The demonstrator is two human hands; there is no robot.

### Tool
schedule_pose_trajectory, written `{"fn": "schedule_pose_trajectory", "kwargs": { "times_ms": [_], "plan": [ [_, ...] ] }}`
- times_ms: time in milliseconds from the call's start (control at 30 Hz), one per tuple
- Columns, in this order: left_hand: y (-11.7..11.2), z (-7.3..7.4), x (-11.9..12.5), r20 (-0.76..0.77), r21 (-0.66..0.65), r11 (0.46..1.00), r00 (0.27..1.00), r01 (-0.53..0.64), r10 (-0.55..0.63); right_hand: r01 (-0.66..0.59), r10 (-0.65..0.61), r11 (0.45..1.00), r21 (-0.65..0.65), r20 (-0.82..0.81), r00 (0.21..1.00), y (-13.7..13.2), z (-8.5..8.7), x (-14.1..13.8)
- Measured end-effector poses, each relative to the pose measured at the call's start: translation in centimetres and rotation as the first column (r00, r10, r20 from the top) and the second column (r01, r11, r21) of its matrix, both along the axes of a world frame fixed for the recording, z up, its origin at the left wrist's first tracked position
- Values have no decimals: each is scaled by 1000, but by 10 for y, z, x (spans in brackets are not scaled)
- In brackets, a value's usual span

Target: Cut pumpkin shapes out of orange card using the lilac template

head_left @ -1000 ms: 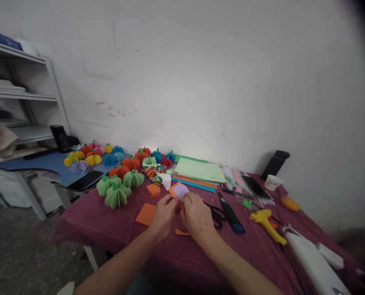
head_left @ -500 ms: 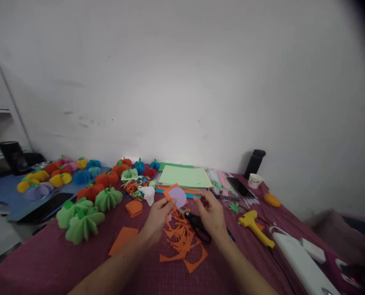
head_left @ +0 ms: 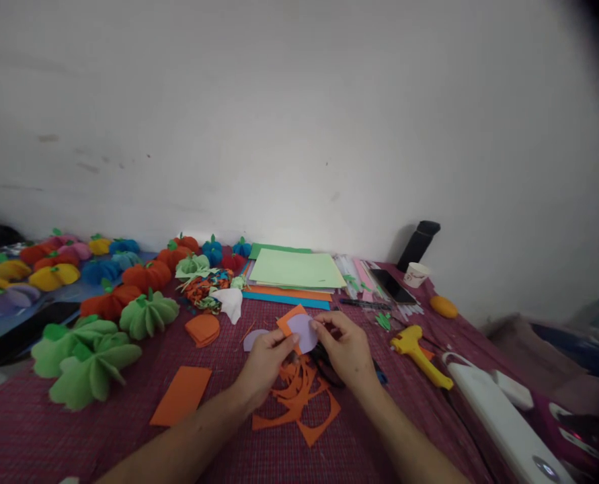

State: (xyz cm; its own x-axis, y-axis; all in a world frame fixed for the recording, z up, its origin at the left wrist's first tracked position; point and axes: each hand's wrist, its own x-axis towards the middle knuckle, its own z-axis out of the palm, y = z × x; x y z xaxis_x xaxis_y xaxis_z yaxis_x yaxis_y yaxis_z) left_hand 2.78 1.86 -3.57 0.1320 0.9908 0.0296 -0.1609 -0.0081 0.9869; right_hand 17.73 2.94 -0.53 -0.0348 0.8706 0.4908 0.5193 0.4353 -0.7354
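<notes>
My left hand (head_left: pixel 265 361) and my right hand (head_left: pixel 347 349) meet over the maroon tablecloth (head_left: pixel 128 444). Together they pinch a lilac paper round (head_left: pixel 303 332) laid against an orange paper piece (head_left: pixel 287 318). The fingers of both hands are closed on its edges. Under the hands lie orange paper offcuts (head_left: pixel 299 403). Black scissors (head_left: pixel 324 359) lie mostly hidden beneath my right hand. A second lilac round (head_left: pixel 253 339) rests on the cloth just left of my left thumb.
Green paper pumpkins (head_left: pixel 90 349) and several coloured ones (head_left: pixel 142 275) stand at the left. An orange rectangle (head_left: pixel 181 405), stacked orange rounds (head_left: pixel 203 329), paper sheets (head_left: pixel 296 270), a yellow glue gun (head_left: pixel 420 346), a phone (head_left: pixel 390 285), a cup (head_left: pixel 417 274) and a white device (head_left: pixel 501 430) lie around.
The view swung right and down. My right hand left the scissors and came back to the lilac round, so both hands hold it now. A second lilac round shows on the cloth.
</notes>
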Motion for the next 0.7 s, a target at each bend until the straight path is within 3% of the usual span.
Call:
{"fn": "schedule_pose_trajectory", "kwargs": {
  "times_ms": [267,567,700],
  "plan": [
    [-3,3,1,-107,-9,996,991,84,-85,-62,60,996,70,23,998,3,3,5],
    [-5,4,0,-159,31,990,978,139,-132,-109,108,988,-107,-11,994,2,2,4],
    [-7,8,1,-167,40,987,975,153,-144,-108,110,987,-116,10,994,1,3,4]
  ]
}}
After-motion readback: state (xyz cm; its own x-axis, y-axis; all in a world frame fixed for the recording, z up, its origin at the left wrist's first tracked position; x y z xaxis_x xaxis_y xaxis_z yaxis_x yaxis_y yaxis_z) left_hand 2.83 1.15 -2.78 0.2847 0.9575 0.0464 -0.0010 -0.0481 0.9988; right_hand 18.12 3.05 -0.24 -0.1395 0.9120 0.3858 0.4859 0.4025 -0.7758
